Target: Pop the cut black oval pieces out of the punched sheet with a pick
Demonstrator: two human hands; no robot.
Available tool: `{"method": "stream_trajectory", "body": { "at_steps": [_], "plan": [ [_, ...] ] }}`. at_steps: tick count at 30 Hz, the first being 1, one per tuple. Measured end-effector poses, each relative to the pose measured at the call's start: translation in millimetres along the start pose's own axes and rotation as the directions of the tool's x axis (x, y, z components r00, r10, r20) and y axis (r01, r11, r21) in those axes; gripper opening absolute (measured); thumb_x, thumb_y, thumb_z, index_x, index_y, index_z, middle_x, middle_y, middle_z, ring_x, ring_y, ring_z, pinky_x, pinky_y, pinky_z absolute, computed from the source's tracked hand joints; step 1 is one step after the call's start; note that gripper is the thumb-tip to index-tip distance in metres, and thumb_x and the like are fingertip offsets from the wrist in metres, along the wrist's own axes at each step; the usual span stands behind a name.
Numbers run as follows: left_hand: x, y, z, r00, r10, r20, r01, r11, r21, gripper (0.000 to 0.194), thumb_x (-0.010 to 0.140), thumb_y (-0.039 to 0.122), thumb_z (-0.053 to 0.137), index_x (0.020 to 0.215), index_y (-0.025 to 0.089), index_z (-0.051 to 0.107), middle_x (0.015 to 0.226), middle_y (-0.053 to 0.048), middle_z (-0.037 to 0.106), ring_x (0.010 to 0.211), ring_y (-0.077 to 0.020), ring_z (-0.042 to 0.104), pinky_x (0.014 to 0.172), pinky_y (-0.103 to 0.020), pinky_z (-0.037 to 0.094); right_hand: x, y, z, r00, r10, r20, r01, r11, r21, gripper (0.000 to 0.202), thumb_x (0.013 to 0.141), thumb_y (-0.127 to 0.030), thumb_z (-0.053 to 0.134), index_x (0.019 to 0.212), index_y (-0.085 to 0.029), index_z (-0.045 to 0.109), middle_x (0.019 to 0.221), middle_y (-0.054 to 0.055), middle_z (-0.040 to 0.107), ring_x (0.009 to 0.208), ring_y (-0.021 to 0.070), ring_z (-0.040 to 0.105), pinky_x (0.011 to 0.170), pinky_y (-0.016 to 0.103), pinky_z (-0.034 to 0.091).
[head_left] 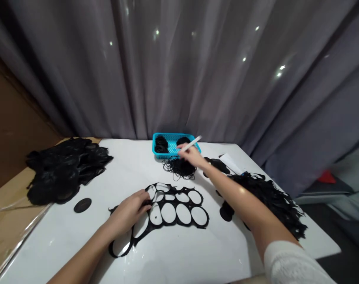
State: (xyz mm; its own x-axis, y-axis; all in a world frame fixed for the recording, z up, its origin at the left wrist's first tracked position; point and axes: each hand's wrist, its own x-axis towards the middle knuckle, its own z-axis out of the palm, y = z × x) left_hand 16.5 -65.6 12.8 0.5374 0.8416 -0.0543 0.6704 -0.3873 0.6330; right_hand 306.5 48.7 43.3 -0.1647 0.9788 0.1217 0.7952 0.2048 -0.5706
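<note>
A flat black sheet with oval holes lies on the white table in front of me. My left hand rests on the sheet's left part, its fingers curled around something I cannot make out. Farther off, my right hand holds a white stick-like tool, which slants up to the right and is slightly blurred. That hand is over a tangle of thin black rings, beside the near edge of a blue basket. Black coiled bundles sit inside the basket.
A large black pile is at the left, with a black disc near it. Another heap of black scraps lies at the right, beyond my right forearm. A white paper is behind it. Grey curtains hang behind the table.
</note>
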Motion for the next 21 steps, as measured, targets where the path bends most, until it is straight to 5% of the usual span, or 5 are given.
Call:
{"method": "stream_trajectory", "body": {
  "at_steps": [4, 7, 12, 19, 21],
  "plan": [
    [3.8, 19.2, -8.3, 0.992, 0.072, -0.107, -0.103, 0.94, -0.325, 0.028, 0.095, 0.047, 0.051, 0.085, 0.022, 0.056, 0.081, -0.001, 0.058, 0.076, -0.0189, 0.056, 0.069, -0.028, 0.044, -93.6, -24.7, 44.9, 0.774, -0.374, 0.511, -0.212, 0.607, 0.766, 0.042, 0.074, -0.054, 0.078, 0.081, -0.018, 0.058, 0.109, 0.007, 0.068, 0.085, 0.0176, 0.067, 0.07, 0.029, 0.055],
    [0.1, 26.0, -23.3, 0.983, 0.13, -0.132, -0.171, 0.914, -0.369, 0.026, 0.09, 0.048, 0.061, 0.09, 0.022, 0.061, 0.091, -0.003, 0.063, 0.086, -0.021, 0.061, 0.078, -0.029, 0.048, -141.9, -32.3, 29.4, 0.872, -0.234, 0.429, -0.307, 0.42, 0.854, 0.048, 0.068, -0.055, 0.084, 0.078, -0.018, 0.054, 0.087, 0.003, 0.069, 0.074, 0.0141, 0.067, 0.068, 0.026, 0.053],
    [-12.6, -8.6, -74.9, 0.934, 0.002, -0.358, 0.032, 0.996, 0.089, 0.036, 0.088, 0.056, 0.056, 0.101, 0.024, 0.065, 0.107, -0.007, 0.067, 0.096, -0.0263, 0.062, 0.077, -0.031, 0.048, -195.8, -0.4, -89.9, 0.97, 0.234, 0.066, -0.188, 0.549, 0.814, 0.036, 0.071, -0.051, 0.083, 0.077, -0.021, 0.064, 0.081, 0.005, 0.069, 0.071, 0.0168, 0.067, 0.071, 0.033, 0.055],
    [-48.8, -95.1, -143.2, 0.666, -0.272, -0.695, 0.61, 0.735, 0.296, 0.043, 0.09, 0.042, 0.045, 0.117, 0.012, 0.061, 0.126, -0.02, 0.053, 0.122, -0.0363, 0.049, 0.105, -0.044, 0.037, -210.3, 133.1, -158.3, 0.625, 0.747, -0.224, -0.561, 0.63, 0.536, 0.027, 0.043, -0.058, 0.07, 0.047, -0.032, 0.065, 0.071, 0.024, 0.068, 0.067, 0.0265, 0.066, 0.062, 0.052, 0.036],
    [-54.1, -110.9, -147.6, 0.642, -0.331, -0.692, 0.665, 0.69, 0.286, 0.045, 0.09, 0.041, 0.048, 0.121, 0.011, 0.06, 0.124, -0.02, 0.055, 0.118, -0.0354, 0.052, 0.102, -0.042, 0.04, -210.9, 167.9, -155.0, 0.633, 0.738, -0.235, -0.654, 0.672, 0.348, 0.027, 0.045, -0.059, 0.063, 0.039, -0.033, 0.06, 0.061, 0.03, 0.062, 0.077, 0.0346, 0.068, 0.059, 0.054, 0.026]
  ]
}}
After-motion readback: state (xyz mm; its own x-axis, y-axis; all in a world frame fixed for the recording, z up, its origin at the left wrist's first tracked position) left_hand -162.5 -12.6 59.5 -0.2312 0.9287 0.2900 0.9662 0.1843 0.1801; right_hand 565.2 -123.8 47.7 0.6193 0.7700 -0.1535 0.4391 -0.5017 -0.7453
